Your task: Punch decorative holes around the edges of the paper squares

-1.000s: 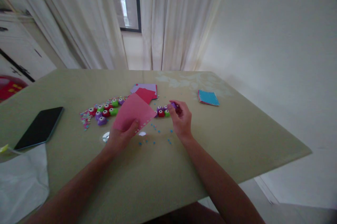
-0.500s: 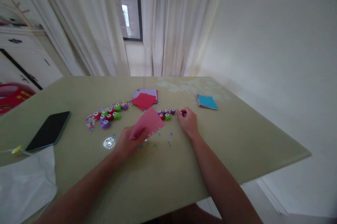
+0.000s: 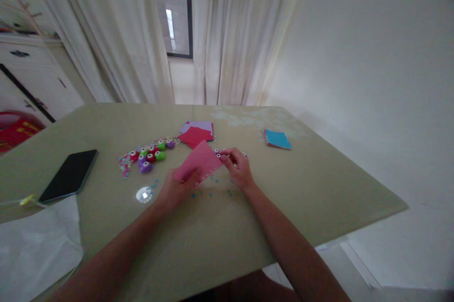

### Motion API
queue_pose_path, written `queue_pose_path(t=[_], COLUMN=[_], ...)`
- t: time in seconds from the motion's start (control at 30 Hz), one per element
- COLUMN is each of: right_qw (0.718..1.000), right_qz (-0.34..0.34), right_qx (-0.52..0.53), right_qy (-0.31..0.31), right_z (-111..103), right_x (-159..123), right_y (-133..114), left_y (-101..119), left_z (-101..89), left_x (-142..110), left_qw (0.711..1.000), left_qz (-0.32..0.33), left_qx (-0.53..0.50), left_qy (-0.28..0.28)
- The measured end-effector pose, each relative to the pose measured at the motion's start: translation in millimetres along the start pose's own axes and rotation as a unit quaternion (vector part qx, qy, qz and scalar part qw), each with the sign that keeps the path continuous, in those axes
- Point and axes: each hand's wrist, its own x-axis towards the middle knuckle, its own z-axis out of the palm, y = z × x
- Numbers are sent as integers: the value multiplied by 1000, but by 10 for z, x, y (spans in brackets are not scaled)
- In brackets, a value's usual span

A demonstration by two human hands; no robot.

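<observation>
My left hand [image 3: 179, 187] is closed on a pink sheet [image 3: 199, 161], thumb on top, holding it tilted above the table. Small pale dots run along the sheet's lower right edge. At the sheet's right corner, the fingers of my right hand [image 3: 238, 167] are pinched together; what is between the fingertips is too small to make out. Behind that hand, small toy pieces with eyes [image 3: 217, 151] are partly hidden by it and the sheet. Tiny blue bits [image 3: 211, 194] lie scattered below the sheet.
On the left are purple, red and green eyed pieces [image 3: 151, 156] beside colourful small bits [image 3: 124, 165], a clear shiny disc [image 3: 144, 194], a phone [image 3: 69, 175] and a white bag [image 3: 39, 245]. Red and lilac sheets [image 3: 196, 135] lie farther back, a blue-topped stack [image 3: 277, 139] at right.
My right hand has left the purple piece at the right and moved left to the pink sheet's corner. My left hand still holds the sheet in nearly the same place.
</observation>
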Motion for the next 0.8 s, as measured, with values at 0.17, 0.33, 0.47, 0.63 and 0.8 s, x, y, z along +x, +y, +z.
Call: queue_pose_path(t=[0.17,0.33,0.47,0.63,0.8], right_qw=[997,994,991,976,955], right_qz=[34,74,89,123,162], right_qx=[36,79,98,179,248], right_qy=[-57,4,2,28,-8], right_z=[74,-34,-67,60,243], right_x=[-33,43,72,58,-5], right_y=[82,161,150,59,-45], left_y=[-3,-30,-39,2,-6], left_z=[64,62,35,20,75], left_x=[20,57,86,73,76], left_qw=[999,999,998,993,988], left_qz=[37,40,31,50,41], left_qx=[13,-14,-46,-110,-145], left_qy=[-17,-32,-30,11,21])
